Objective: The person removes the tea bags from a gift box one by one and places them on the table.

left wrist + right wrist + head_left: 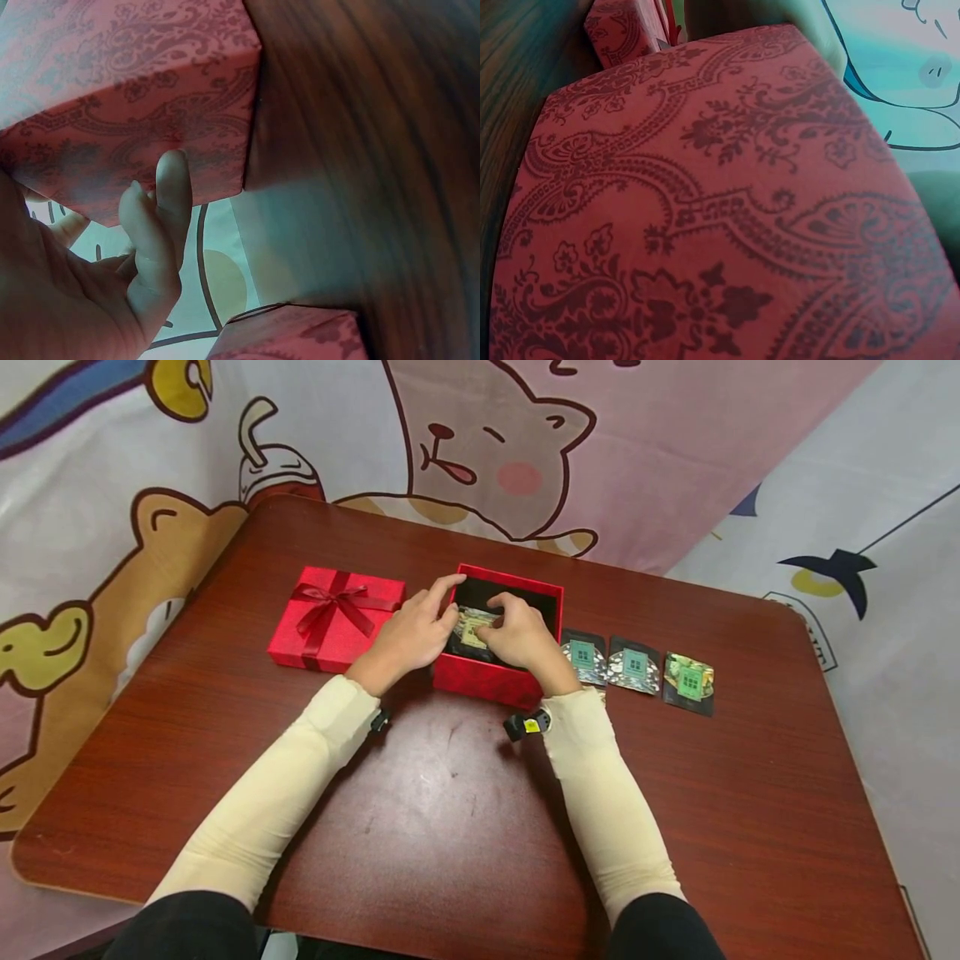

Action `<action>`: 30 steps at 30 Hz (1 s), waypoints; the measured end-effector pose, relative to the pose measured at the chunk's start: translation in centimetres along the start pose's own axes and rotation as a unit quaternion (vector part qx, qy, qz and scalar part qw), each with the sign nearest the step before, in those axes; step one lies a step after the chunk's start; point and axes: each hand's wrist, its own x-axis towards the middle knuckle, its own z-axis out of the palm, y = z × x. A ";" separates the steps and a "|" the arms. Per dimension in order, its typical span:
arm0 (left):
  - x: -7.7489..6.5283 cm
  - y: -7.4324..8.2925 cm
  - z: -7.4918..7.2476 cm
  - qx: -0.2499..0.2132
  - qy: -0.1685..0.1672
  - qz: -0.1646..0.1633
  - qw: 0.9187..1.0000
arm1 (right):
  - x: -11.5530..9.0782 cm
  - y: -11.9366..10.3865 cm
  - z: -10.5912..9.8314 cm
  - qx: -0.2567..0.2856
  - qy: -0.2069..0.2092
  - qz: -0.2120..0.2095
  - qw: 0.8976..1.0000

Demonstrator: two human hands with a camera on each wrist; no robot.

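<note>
A red patterned gift box (491,683), dark inside, stands without its lid on the table. My left hand (412,633) is at the box's left side, its index finger reaching to the rim; in the left wrist view, fingers (174,184) lie near the patterned wall. Over the box opening, my right hand (525,639) has bent fingers, and its thumb and fingers pinch a dark sachet (467,628) with a pale yellow label inside. The hand covers that sachet's right part. In the right wrist view the box wall (705,187) hides most of the hand.
Left of the box lies its red lid (330,647) with a ribbon bow. To the right are several sachets, including a middle one (633,665) and an outer one (688,683); one is partly hidden by my right wrist. A printed cloth hangs behind the brown table (420,827).
</note>
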 end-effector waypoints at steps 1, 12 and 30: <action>0.0 0.0 0.0 0.001 0.000 0.000 1.000 | 0.0 0.0 0.0 -0.002 -0.003 0.002 1.000; 0.2 0.0 0.1 -0.002 0.008 0.009 1.000 | 0.4 -0.1 0.3 -0.040 -0.046 0.026 0.998; 0.0 0.0 0.1 -0.012 0.008 0.006 1.000 | 1.0 0.1 0.4 0.032 -0.065 0.026 0.997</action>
